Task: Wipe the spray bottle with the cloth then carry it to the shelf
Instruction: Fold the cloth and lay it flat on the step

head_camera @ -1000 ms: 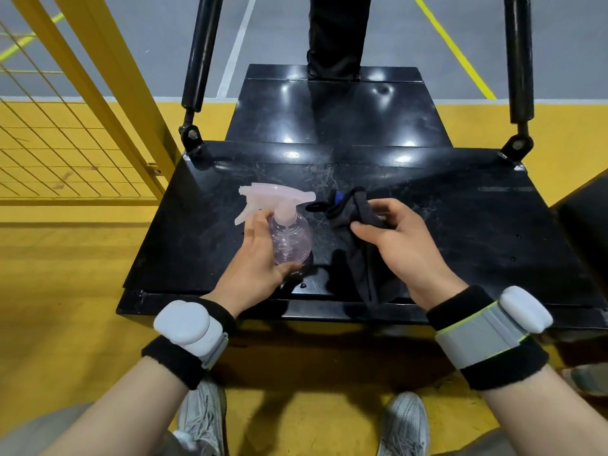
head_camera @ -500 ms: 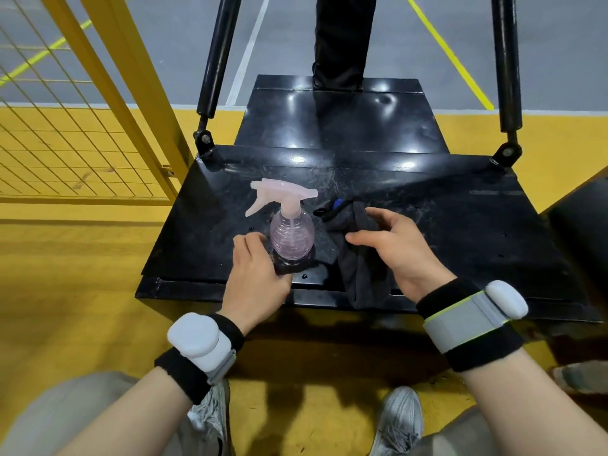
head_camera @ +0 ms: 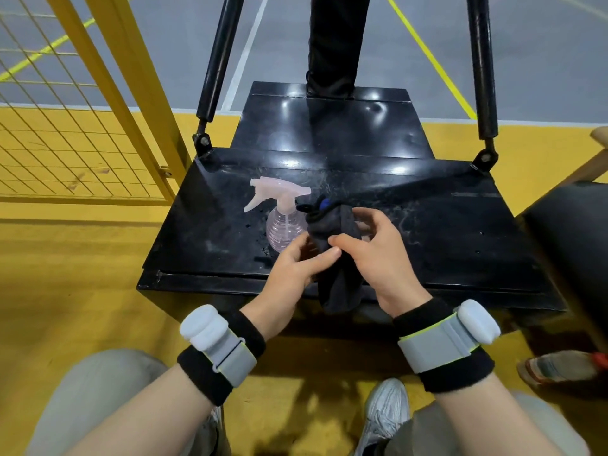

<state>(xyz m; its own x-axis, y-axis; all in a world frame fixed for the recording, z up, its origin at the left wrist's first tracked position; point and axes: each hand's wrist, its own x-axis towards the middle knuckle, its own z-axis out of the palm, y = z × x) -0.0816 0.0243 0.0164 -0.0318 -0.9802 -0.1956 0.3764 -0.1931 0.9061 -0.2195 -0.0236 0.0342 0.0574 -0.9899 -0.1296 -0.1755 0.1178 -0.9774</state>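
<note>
A clear pinkish spray bottle [head_camera: 284, 225] with a pale trigger head stands upright on the black platform [head_camera: 444, 238]. A dark cloth [head_camera: 335, 258] hangs in front of it, lifted off the platform and draping past the near edge. My right hand [head_camera: 378, 258] grips the cloth from the right. My left hand [head_camera: 296, 274] pinches the cloth's left side just in front of the bottle's base, off the bottle itself. The cloth covers part of the bottle's right side.
A yellow mesh fence [head_camera: 72, 126] runs along the left. Two black struts [head_camera: 218, 70] [head_camera: 482, 77] rise from the platform's far corners. A person's dark leg [head_camera: 335, 44] stands on the raised step behind. A black box [head_camera: 572, 245] sits at right.
My left hand has let go of the bottle's base and moved right onto the cloth. My right hand has raised the cloth off the platform. The bottle stays upright.
</note>
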